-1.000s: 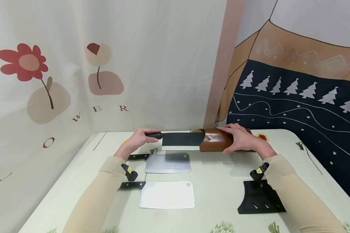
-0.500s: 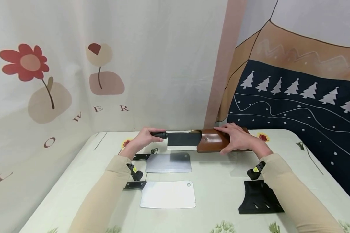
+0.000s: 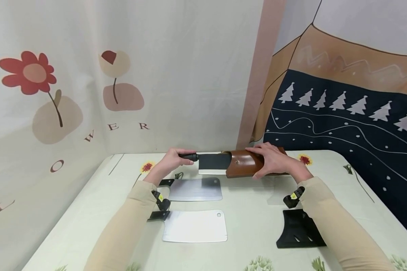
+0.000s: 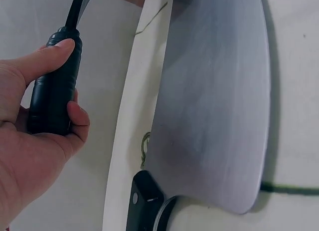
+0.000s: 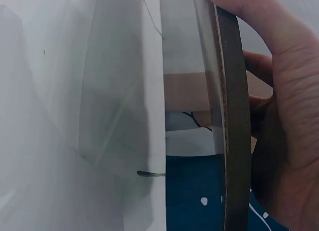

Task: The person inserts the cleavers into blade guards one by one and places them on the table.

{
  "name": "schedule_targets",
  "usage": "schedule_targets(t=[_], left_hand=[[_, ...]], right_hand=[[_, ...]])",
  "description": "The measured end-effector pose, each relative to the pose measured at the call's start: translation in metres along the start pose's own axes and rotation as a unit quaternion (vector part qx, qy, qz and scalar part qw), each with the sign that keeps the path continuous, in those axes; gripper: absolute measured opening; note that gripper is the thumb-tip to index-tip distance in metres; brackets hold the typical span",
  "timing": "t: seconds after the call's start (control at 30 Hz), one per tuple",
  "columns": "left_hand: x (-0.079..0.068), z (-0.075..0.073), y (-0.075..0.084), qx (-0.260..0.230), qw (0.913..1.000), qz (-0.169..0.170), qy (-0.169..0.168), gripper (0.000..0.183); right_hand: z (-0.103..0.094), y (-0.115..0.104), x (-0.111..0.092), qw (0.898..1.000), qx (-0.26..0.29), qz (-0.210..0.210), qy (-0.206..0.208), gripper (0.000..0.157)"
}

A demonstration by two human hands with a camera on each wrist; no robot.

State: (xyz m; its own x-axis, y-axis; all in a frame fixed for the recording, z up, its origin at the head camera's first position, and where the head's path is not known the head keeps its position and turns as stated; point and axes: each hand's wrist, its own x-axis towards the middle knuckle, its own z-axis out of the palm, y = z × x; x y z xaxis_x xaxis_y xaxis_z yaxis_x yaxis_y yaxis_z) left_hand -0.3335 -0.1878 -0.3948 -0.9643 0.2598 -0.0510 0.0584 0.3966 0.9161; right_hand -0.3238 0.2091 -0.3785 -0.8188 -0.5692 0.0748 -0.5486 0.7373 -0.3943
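Note:
My left hand (image 3: pixel 170 161) grips the black ridged handle (image 4: pixel 56 89) of a cleaver near the back of the table. The cleaver's blade (image 3: pixel 214 162) is dark with a bright lower edge, and its right part lies inside a glossy brown sheath (image 3: pixel 244 164). My right hand (image 3: pixel 273 160) holds that sheath from above, thumb on the near side and fingers on the far side. In the right wrist view, the sheath's edge (image 5: pixel 237 111) shows beside the right hand (image 5: pixel 299 91). How deep the blade tip sits is hidden.
Two bare cleavers lie nearer me: a grey one (image 3: pixel 196 189) and a brighter one (image 3: pixel 195 226), both with handles to the left. A black blade cover (image 3: pixel 296 230) with slots lies under my right forearm. A clear sheet (image 3: pixel 279 190) is beneath the sheath.
My left hand has moved right with the cleaver, and less of its blade shows outside the sheath. My right hand and the sheath have shifted slightly left.

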Motion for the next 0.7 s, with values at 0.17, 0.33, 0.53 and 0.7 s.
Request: schedule_targets(t=[0.17,0.33,0.53,0.7], left_hand=[[0.000,0.006,0.003,0.000,1.0000,-0.004,0.005,0.052],[0.002,0.012,0.006,0.009,0.9999,-0.003,0.012,0.051],[0.007,0.016,0.007,0.009,0.9999,0.005,0.010,0.050],[0.005,0.022,0.011,0.009,0.9998,0.015,0.012,0.050]], right_hand=[[0.003,-0.002,0.001,1.000,0.003,-0.001,-0.002,0.103],[0.003,-0.002,0.003,1.000,0.004,-0.001,0.000,0.104],[0.003,-0.001,0.004,1.000,0.007,0.001,0.000,0.104],[0.008,-0.005,0.008,1.000,0.005,0.004,-0.004,0.103]])
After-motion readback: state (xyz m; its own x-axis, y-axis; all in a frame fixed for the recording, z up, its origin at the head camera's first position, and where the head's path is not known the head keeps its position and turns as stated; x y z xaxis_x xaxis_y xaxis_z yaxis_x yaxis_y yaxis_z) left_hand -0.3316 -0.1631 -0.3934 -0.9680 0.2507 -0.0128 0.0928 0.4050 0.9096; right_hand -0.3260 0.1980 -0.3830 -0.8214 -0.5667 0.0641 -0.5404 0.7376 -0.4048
